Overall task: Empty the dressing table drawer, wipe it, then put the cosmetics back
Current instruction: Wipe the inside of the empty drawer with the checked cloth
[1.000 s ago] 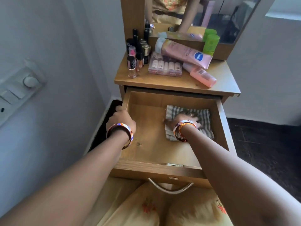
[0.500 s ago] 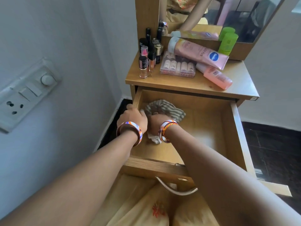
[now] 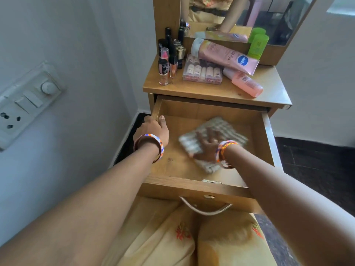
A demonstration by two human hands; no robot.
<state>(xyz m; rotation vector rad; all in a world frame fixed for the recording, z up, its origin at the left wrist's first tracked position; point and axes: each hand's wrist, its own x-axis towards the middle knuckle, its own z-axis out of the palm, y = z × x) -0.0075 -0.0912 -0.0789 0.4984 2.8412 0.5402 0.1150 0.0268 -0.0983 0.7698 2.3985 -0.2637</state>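
Drawer open; left hand grips side edge; right hand flat, fingers spread, pressing cloth.

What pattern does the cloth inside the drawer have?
The cloth has a grey and white check pattern, blurred by motion. It shows in the head view.

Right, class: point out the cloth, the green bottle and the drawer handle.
cloth (image 3: 221, 125): head view, its checked far half.
green bottle (image 3: 258, 46): head view, middle of its body.
drawer handle (image 3: 205, 210): head view, bottom of the metal loop.
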